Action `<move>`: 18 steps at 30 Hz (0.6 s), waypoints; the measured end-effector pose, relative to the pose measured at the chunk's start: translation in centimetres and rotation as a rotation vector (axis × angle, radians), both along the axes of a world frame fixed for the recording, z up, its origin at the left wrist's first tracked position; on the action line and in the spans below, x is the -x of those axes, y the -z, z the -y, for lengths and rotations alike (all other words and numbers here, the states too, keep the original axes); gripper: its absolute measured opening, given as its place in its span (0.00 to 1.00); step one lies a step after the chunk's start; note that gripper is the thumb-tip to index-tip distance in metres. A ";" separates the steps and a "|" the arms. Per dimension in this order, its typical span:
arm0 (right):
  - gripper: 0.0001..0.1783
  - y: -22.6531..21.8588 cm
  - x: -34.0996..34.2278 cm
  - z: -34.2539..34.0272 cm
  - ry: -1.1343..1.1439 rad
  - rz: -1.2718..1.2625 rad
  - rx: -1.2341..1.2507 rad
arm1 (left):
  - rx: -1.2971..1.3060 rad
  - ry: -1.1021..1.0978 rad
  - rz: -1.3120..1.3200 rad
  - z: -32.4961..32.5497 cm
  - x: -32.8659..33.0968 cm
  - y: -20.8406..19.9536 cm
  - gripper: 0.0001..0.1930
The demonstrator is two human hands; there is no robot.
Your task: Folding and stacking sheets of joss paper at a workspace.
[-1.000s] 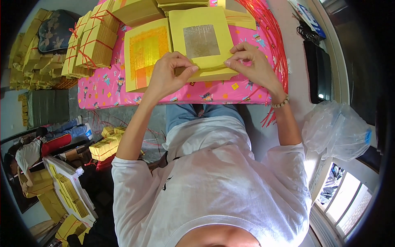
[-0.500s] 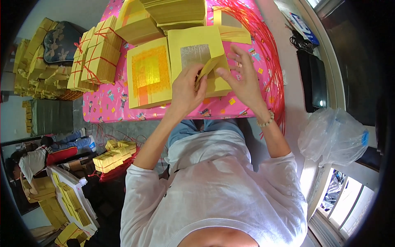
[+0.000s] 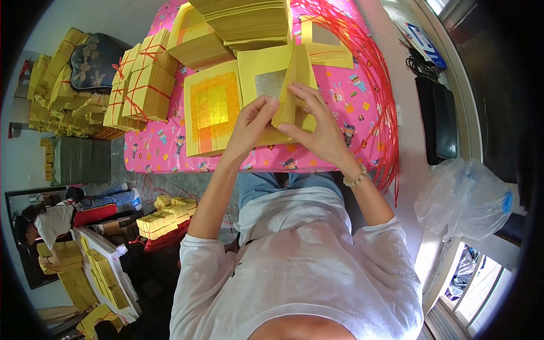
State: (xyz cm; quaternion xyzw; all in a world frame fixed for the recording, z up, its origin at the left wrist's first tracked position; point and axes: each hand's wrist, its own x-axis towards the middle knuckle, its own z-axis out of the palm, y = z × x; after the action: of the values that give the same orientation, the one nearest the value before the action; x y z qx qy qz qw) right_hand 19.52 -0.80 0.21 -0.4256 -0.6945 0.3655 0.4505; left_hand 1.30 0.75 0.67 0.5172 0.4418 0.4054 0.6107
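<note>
Yellow sheets of joss paper (image 3: 288,93) stand bent upright over a stack (image 3: 249,65) with a silver square, at the table's near edge. My left hand (image 3: 252,122) is closed in a pinch at the left side of the raised sheets. On their right side my right hand (image 3: 317,124) grips them, thumb low at the near edge and fingers higher up. How many sheets are raised I cannot tell. Just left lies another joss paper stack (image 3: 198,116) with a gold foil square on an orange patch.
A pink patterned cloth (image 3: 362,122) covers the table. Taller paper stacks (image 3: 243,25) stand behind, tied bundles (image 3: 150,79) at the left, red strings (image 3: 385,113) along the right edge. A plastic bag (image 3: 462,198) lies at right. Another person (image 3: 56,218) works at far left.
The sheets went from a low curl at the corner to standing upright. My right hand came left from an open pose onto them. The view shifted slightly.
</note>
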 end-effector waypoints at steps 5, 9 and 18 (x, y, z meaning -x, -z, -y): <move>0.38 0.8 -0.2 -0.1 -0.010 0.002 -0.010 | -0.032 -0.051 0.038 -0.2 -0.4 0.9 0.08; 0.38 1.1 -0.6 -0.1 -0.031 -0.033 -0.012 | 0.024 -0.047 0.034 -0.1 -0.4 0.5 0.08; 0.22 0.9 -2.0 0.5 0.201 -0.117 -0.075 | 0.063 -0.089 -0.021 0.2 -0.8 0.1 0.09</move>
State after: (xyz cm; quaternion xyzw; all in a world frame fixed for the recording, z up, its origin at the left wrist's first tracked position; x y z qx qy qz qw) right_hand 21.56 -1.33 -0.67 -0.4538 -0.6340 0.3162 0.5404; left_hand 2.06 0.57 0.62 0.4818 0.4835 0.4126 0.6032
